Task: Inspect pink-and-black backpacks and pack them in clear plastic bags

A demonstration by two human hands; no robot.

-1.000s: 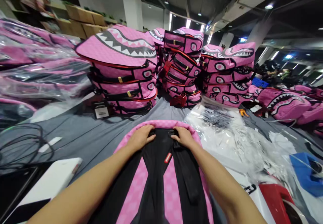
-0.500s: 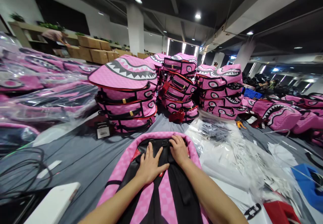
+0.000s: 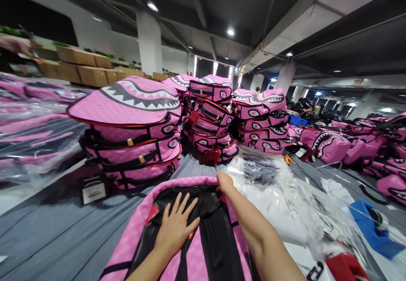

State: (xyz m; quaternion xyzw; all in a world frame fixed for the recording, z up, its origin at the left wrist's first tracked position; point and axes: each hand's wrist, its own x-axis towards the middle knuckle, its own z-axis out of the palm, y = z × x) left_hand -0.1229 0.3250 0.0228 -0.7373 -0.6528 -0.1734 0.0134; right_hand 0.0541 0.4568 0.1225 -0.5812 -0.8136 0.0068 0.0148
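A pink and black backpack (image 3: 196, 251) lies in front of me with its strap side up and its top edge pointing away. My left hand (image 3: 176, 226) rests flat on the black back panel, fingers spread, just below two small black buckles. At the upper right corner, my right hand (image 3: 225, 184) is curled over the pink rim and grips it; its fingertips are mostly hidden. Beyond the rim stand stacked pink backpacks with shark-mouth prints (image 3: 136, 145), one bearing a white barcode tag (image 3: 94, 192).
Clear plastic bags (image 3: 285, 188) lie to the right, near a blue tape dispenser (image 3: 374, 226) and a red one (image 3: 345, 266). Plastic-wrapped backpacks (image 3: 34, 137) are piled at left. Cardboard boxes (image 3: 91, 74) and a bending person (image 3: 19, 50) are farther back.
My right hand has moved from the black panel out to the backpack's upper right rim. My left hand stays flat on the panel. The whole view has turned and shifted.
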